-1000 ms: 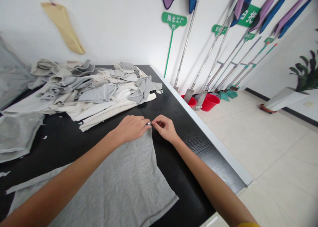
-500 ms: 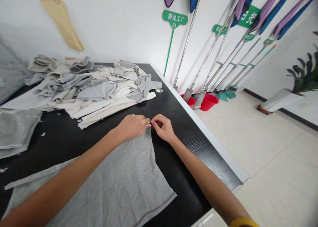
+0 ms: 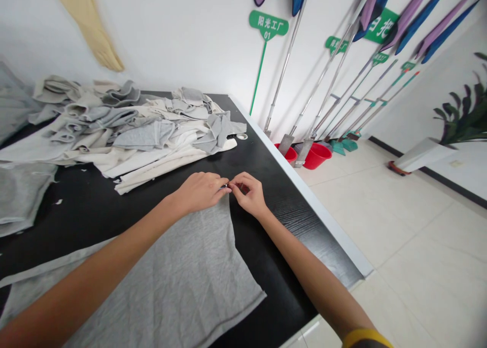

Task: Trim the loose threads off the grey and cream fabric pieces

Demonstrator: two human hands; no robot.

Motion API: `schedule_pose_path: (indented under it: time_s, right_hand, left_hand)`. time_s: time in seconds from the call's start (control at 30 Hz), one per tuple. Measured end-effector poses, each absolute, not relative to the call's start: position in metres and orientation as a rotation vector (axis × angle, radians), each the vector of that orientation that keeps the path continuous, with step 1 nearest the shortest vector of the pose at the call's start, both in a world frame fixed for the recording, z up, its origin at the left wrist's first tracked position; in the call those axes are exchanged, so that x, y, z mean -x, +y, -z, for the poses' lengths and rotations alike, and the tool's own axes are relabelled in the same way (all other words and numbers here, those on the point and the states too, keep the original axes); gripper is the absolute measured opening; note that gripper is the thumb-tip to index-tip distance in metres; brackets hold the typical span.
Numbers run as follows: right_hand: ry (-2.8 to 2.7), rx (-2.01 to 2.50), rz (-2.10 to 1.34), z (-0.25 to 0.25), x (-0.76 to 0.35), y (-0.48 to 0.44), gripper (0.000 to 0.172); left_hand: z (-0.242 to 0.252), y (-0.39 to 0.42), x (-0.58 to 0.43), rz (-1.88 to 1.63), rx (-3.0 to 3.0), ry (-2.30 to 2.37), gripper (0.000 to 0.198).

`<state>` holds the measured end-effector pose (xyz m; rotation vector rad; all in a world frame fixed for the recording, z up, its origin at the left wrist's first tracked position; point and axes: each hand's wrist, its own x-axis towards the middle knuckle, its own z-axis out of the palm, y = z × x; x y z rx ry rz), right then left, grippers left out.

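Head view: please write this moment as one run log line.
left hand: pinches corner of flat grey cloth sheet | right hand: pinches same corner | surface: black table

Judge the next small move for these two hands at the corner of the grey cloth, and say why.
Probably a short snip or pull at that corner. The left hand and right hand meet at the far corner of the grey cloth, pinching a small metal item between them; what it is is too small to tell. The cloth lies flat on the black table.
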<state>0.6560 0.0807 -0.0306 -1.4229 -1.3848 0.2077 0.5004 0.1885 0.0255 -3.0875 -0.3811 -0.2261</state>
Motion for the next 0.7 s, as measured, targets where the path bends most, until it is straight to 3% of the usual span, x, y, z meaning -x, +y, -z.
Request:
schedule_pose_path:
  time_s: [0.7]
  right_hand:
    - [-1.377, 1.466, -0.241, 0.0306, -0.6532, 0.0793, 0.014]
  left_hand:
    - [-0.0218, 0.1883, -0.4943, 0.230, 3.008, -0.338, 0.036]
